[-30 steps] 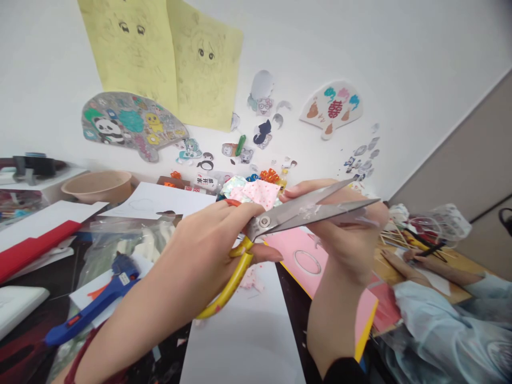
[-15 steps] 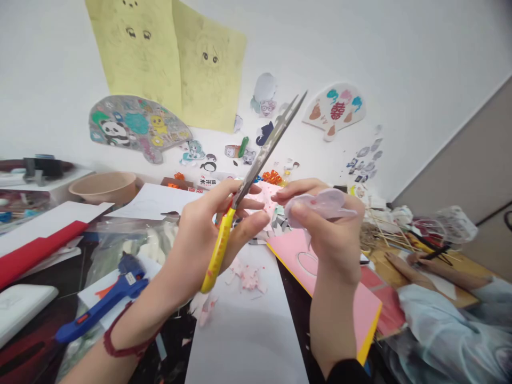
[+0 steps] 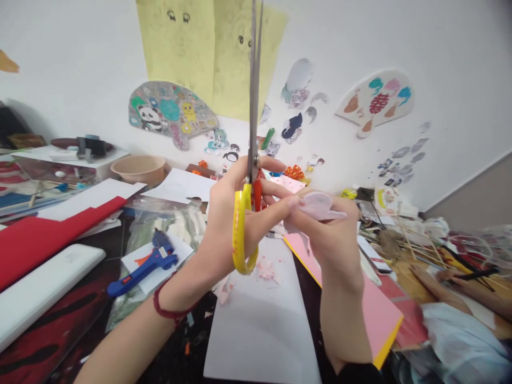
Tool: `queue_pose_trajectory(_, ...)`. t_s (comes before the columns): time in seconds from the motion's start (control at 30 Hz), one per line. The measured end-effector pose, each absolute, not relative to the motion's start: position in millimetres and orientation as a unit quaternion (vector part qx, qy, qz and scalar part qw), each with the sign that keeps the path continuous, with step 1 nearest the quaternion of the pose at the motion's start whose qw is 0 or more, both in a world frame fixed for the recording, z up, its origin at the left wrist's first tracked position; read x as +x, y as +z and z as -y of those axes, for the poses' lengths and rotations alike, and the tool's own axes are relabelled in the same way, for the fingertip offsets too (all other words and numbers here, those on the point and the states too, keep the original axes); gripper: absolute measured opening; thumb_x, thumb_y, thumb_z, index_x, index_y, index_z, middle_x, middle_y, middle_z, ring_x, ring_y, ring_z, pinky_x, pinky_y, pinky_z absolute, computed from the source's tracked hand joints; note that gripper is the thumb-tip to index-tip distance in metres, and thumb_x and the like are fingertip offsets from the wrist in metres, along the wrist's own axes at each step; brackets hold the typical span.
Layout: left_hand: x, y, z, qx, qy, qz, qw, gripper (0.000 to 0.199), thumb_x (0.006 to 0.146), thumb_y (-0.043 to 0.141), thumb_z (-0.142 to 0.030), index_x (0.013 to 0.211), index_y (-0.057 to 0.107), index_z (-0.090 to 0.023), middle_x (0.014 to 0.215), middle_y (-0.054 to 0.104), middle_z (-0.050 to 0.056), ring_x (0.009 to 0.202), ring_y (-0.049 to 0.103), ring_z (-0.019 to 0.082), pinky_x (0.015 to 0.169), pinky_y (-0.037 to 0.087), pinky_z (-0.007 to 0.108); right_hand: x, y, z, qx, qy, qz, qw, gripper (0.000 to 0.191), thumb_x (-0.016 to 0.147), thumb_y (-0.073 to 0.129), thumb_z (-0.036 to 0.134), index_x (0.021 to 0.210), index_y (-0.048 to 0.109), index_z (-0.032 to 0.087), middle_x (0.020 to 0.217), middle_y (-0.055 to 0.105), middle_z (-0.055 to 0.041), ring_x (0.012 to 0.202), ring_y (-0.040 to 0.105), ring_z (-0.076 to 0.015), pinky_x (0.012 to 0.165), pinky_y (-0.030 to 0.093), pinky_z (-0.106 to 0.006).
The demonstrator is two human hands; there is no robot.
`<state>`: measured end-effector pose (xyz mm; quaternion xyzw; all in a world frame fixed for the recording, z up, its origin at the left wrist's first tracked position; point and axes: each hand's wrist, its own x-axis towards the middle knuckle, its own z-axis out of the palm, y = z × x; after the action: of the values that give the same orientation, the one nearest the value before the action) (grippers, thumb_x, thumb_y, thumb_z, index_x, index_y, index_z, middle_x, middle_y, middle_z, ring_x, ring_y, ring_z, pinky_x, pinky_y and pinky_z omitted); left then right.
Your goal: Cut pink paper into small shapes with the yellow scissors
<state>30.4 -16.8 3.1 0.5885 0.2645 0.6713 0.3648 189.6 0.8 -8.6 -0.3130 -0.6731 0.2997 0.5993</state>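
My left hand (image 3: 228, 224) has the scissors (image 3: 245, 229) hooked on it by their yellow handle, blades pointing straight up. Its thumb and fingertips touch a pale pink, petal-like piece (image 3: 318, 207). That thin, translucent piece is pinched between the thumb and fingers of my right hand (image 3: 340, 245). Below both hands lies a long white board (image 3: 260, 330) with small pink scraps (image 3: 268, 269) on it.
Left of my hands are a blue glue gun (image 3: 160, 256), a white box (image 3: 52, 288), red sheet (image 3: 72, 229) and beige bowl (image 3: 138, 169). On the right, pink card (image 3: 380, 314) and another person's hands (image 3: 440, 290). Decorated fans hang on the wall.
The view has turned left. The scissors have swung from slanting right to upright, and my left hand has come up to my right hand, its fingertips now at the pink piece.
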Motion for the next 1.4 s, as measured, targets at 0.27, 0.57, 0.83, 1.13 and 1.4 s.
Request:
queue_pose_trajectory(0.27, 22, 5, 16, 0.57, 0.69, -0.316, 0.315, 0.029, 0.082, 0.079, -0.019, 0.106, 0.063, -0.022, 0.065, 0.07, -0.008, 0.06, 0.068, 0.014, 0.064, 0.059, 0.03, 187, -14, -5, -0.281, 0.301, 0.679, 0.608, 0.026, 0.079, 0.085, 0.028, 0.061, 0.068, 0.02, 0.057, 0.061, 0.0042, 0.054, 0.052, -0.0092, 0.048, 0.04, -0.024)
queue_pose_trajectory(0.57, 23, 3, 11, 0.583, 0.709, -0.303, 0.255, 0.027, 0.085, 0.079, -0.028, 0.105, 0.062, -0.022, 0.076, 0.076, -0.001, 0.076, 0.073, 0.018, 0.078, 0.06, 0.035, 169, -25, -10, -0.274, 0.283, 0.558, 0.731, 0.025, 0.076, 0.087, 0.039, 0.068, 0.07, 0.022, 0.068, 0.064, 0.0022, 0.065, 0.06, -0.0122, 0.063, 0.051, -0.026)
queue_pose_trajectory(0.83, 24, 3, 13, 0.597, 0.676, -0.29, 0.32, 0.034, 0.081, 0.082, -0.031, 0.106, 0.06, -0.023, 0.074, 0.075, -0.003, 0.059, 0.067, 0.014, 0.065, 0.058, 0.031, 149, -31, -5, -0.289, 0.335, 0.477, 0.759, 0.03, 0.072, 0.086, 0.047, 0.074, 0.07, 0.022, 0.075, 0.068, 0.0003, 0.072, 0.065, -0.015, 0.068, 0.056, -0.029)
queue_pose_trajectory(1.13, 28, -4, 6, 0.582, 0.706, -0.322, 0.243, 0.029, 0.08, 0.079, -0.02, 0.103, 0.061, -0.023, 0.068, 0.07, -0.006, 0.065, 0.07, 0.015, 0.069, 0.058, 0.03, 147, -29, -9, -0.301, 0.396, 0.455, 0.739, 0.026, 0.07, 0.088, 0.04, 0.084, 0.074, 0.023, 0.088, 0.076, -0.002, 0.082, 0.071, -0.0179, 0.075, 0.06, -0.032)
queue_pose_trajectory(1.4, 20, -7, -10, 0.568, 0.698, -0.334, 0.28, 0.032, 0.081, 0.082, -0.032, 0.104, 0.062, -0.022, 0.075, 0.075, 0.0, 0.074, 0.075, 0.02, 0.066, 0.059, 0.03, 151, -32, -22, -0.271, 0.453, 0.424, 0.736, 0.024, 0.079, 0.081, 0.042, 0.093, 0.072, 0.024, 0.097, 0.075, -0.0004, 0.094, 0.07, -0.0163, 0.083, 0.059, -0.03)
